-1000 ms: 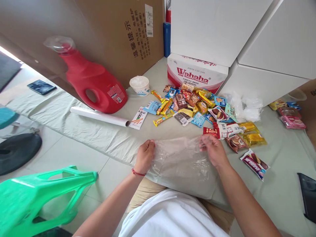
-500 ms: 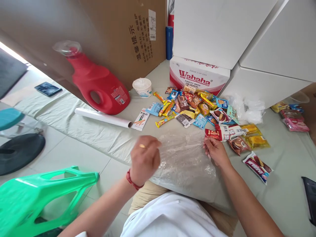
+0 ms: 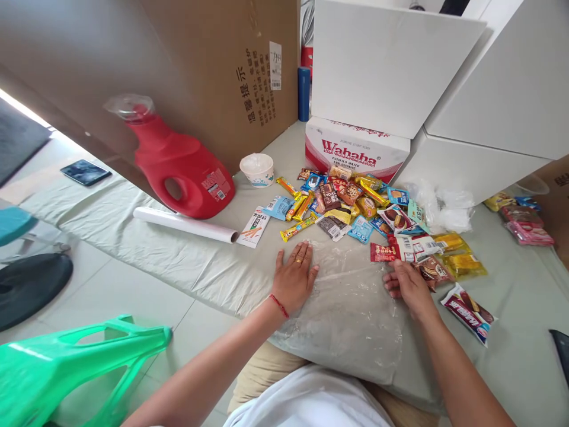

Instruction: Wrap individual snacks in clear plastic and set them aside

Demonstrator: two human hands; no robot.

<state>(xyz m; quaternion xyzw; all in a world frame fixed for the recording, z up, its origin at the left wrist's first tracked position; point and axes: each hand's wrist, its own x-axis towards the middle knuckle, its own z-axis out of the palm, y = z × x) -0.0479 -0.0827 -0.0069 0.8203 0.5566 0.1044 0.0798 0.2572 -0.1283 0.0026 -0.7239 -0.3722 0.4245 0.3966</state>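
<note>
A clear plastic bag (image 3: 351, 302) lies spread out over the cloth-covered surface in front of me. My left hand (image 3: 294, 274) rests flat on its upper left part, fingers spread, with a ring and a red bracelet showing. Near the bag's right edge is my right hand (image 3: 408, 286), its fingers loosely bent and a gap between them and the thumb; I see nothing held there. Just beyond its fingertips lies a red snack packet (image 3: 382, 252). A brown wrapped snack (image 3: 432, 273) sits right beside that hand. Behind the bag is a heap of packaged snacks (image 3: 340, 198).
At the left stand a red jug (image 3: 186, 172) and a paper cup (image 3: 258, 171), with a white roll (image 3: 184, 225) in front. A Wahaha carton (image 3: 355, 148) is behind the heap. Crumpled plastic bags (image 3: 444, 204) lie right of it. A green stool (image 3: 80, 362) is at lower left.
My left hand has come down from above the bag's left side and now lies flat on it. My right hand has loosened its pinch on the bag's edge and shifted slightly right.
</note>
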